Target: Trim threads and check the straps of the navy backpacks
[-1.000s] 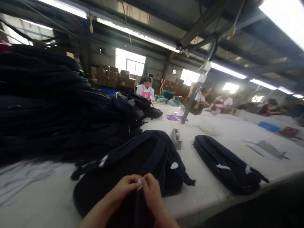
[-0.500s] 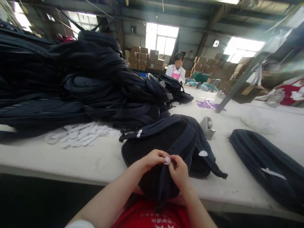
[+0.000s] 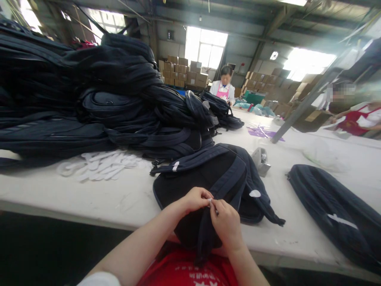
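Note:
A dark navy backpack lies on the table in front of me, back panel and shoulder straps up. My left hand and my right hand meet over its middle strap. Both are closed in a pinch on a small white strip, mostly hidden by the fingers. A white band is wrapped on the left shoulder strap, and a white oval piece sits on the right one. The lower end of the middle strap hangs toward my body.
A tall heap of dark backpacks fills the left, with loose white strips before it. A metal tape dispenser stands behind the backpack. Another dark bag lies right. A grey post rises from the table. Co-workers work beyond.
My right hand has turned further over the white strip, so less of it shows now. The left hand keeps its pinch. The backpack stays in place.

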Available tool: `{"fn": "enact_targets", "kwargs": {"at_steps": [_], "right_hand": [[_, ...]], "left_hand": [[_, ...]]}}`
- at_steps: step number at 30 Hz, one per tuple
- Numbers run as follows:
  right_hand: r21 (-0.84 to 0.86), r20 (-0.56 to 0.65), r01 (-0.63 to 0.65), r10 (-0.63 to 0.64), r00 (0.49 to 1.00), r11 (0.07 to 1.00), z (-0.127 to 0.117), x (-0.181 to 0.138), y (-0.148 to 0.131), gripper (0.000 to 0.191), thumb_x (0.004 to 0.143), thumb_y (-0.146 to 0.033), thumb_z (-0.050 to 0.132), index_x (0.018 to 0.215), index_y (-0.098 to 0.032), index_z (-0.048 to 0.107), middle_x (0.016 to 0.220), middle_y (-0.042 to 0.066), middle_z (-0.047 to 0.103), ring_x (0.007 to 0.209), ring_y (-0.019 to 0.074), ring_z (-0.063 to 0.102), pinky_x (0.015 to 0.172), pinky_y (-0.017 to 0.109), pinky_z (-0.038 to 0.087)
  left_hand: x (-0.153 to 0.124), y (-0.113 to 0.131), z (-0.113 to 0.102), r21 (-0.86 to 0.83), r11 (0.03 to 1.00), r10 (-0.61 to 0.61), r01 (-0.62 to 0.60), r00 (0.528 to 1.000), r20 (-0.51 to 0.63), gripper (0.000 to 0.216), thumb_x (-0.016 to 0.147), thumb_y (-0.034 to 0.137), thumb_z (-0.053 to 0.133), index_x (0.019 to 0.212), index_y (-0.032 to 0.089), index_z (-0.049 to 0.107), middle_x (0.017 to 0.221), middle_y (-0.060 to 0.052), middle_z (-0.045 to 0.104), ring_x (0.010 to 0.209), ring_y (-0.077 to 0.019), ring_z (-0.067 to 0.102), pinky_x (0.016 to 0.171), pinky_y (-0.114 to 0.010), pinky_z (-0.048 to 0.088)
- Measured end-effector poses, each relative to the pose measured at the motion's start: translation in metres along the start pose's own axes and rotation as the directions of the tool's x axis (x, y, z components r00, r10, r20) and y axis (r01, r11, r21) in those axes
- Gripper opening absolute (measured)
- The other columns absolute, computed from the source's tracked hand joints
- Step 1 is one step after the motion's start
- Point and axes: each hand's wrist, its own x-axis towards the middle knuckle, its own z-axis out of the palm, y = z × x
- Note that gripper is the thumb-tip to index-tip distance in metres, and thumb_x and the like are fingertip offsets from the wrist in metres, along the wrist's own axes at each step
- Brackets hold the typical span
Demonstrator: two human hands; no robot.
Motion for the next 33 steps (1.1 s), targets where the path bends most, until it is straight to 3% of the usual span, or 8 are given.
{"fn": "enact_targets", "kwargs": {"at_steps": [5, 13, 21, 24, 27, 30, 33], "right_hand": [[-0.044, 0.041, -0.010, 0.012, 0.999, 0.999, -0.003, 0.002, -0.002, 0.023, 0.091, -0.019, 0.047, 0.084, -0.021, 0.068, 0.076, 0.006, 0.067, 0.070, 0.0197, 0.062, 0.065, 0.031, 0.041], [0.132, 0.142, -0.128, 0.109, 0.984, 0.983, -0.006, 0.006, 0.011, 0.025, 0.090, -0.023, 0.048, 0.090, -0.023, 0.073, 0.088, 0.006, 0.073, 0.080, 0.0219, 0.068, 0.074, 0.032, 0.048], [0.026, 0.210, -0.144, 0.135, 0.968, 0.989, -0.006, 0.012, 0.010, 0.025, 0.086, -0.017, 0.048, 0.078, -0.022, 0.072, 0.079, 0.007, 0.073, 0.073, 0.0236, 0.067, 0.066, 0.032, 0.044], [0.135, 0.173, -0.185, 0.161, 0.972, 0.973, 0.000, 0.013, 0.016, 0.022, 0.082, -0.017, 0.050, 0.075, -0.022, 0.070, 0.075, 0.006, 0.071, 0.070, 0.0227, 0.066, 0.065, 0.031, 0.043], [0.347, 0.168, -0.267, 0.221, 0.961, 0.899, 0.009, 0.012, 0.023, 0.019, 0.081, -0.022, 0.050, 0.071, -0.021, 0.066, 0.067, 0.003, 0.067, 0.062, 0.0202, 0.062, 0.059, 0.029, 0.042], [0.492, 0.175, -0.318, 0.267, 0.948, 0.810, 0.013, 0.009, 0.027, 0.021, 0.081, -0.029, 0.050, 0.068, -0.021, 0.063, 0.060, 0.001, 0.063, 0.056, 0.0188, 0.058, 0.053, 0.027, 0.040], [0.526, 0.105, -0.291, 0.278, 0.955, 0.799, 0.008, 0.006, 0.026, 0.022, 0.083, -0.033, 0.051, 0.071, -0.020, 0.064, 0.064, 0.002, 0.064, 0.060, 0.0191, 0.058, 0.056, 0.027, 0.042]], "left_hand": [[-0.005, 0.007, 0.005, 0.235, 0.970, 0.077, -0.059, 0.995, -0.069, 0.016, 0.063, 0.015, 0.059, 0.073, 0.012, 0.072, 0.085, -0.007, 0.072, 0.072, -0.0173, 0.064, 0.065, -0.025, 0.049], [-0.006, 0.007, 0.011, 0.419, 0.902, 0.158, -0.108, 0.984, -0.084, 0.016, 0.065, 0.015, 0.056, 0.068, 0.014, 0.071, 0.085, -0.007, 0.071, 0.072, -0.0186, 0.065, 0.065, -0.027, 0.049], [-0.009, 0.011, 0.019, 0.563, 0.823, 0.183, -0.078, 0.974, -0.133, 0.015, 0.065, 0.010, 0.053, 0.069, 0.015, 0.067, 0.085, -0.008, 0.068, 0.082, -0.0201, 0.063, 0.077, -0.029, 0.048], [-0.015, 0.012, 0.019, 0.572, 0.815, 0.203, -0.096, 0.971, -0.126, 0.017, 0.066, 0.011, 0.054, 0.075, 0.016, 0.067, 0.090, -0.008, 0.066, 0.085, -0.0206, 0.061, 0.077, -0.029, 0.048], [-0.023, 0.013, 0.021, 0.587, 0.797, 0.280, -0.143, 0.948, -0.149, 0.025, 0.067, 0.012, 0.055, 0.090, 0.018, 0.065, 0.098, -0.007, 0.063, 0.088, -0.0199, 0.060, 0.078, -0.029, 0.048], [-0.029, 0.016, 0.023, 0.625, 0.760, 0.328, -0.181, 0.936, -0.127, 0.020, 0.072, 0.015, 0.054, 0.087, 0.020, 0.066, 0.098, -0.005, 0.063, 0.087, -0.0182, 0.060, 0.080, -0.028, 0.048], [-0.030, 0.021, 0.024, 0.668, 0.722, 0.307, -0.179, 0.949, -0.077, 0.017, 0.077, 0.021, 0.053, 0.084, 0.020, 0.069, 0.097, -0.004, 0.064, 0.087, -0.0182, 0.061, 0.081, -0.029, 0.049]]}}
